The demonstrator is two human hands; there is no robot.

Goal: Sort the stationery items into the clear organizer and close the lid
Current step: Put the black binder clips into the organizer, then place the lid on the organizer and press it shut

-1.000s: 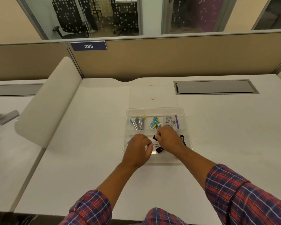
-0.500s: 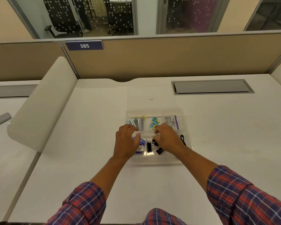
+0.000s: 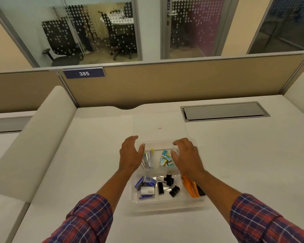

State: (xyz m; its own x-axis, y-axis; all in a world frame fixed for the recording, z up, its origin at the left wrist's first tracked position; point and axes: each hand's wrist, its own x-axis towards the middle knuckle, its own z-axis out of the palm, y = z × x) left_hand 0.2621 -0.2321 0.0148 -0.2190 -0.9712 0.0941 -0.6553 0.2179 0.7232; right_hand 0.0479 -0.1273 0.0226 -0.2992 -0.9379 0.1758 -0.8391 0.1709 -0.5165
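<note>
Items are sitting sorted in the clear organizer (image 3: 167,206); left hand (image 3: 130,156) and right hand (image 3: 187,157), both spread and empty, are reaching toward the flat lid (image 3: 158,123), not yet closed.

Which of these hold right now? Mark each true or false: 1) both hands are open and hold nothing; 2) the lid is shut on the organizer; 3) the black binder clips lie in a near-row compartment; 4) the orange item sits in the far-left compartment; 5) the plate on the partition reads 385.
1) True: left hand and right hand hover open over the far row of the organizer.
2) False: the clear lid lies flat on the desk beyond it.
3) True: binder clips lie in the near middle one.
4) False: orange item lies in the near-right compartment.
5) True: plate.
</note>
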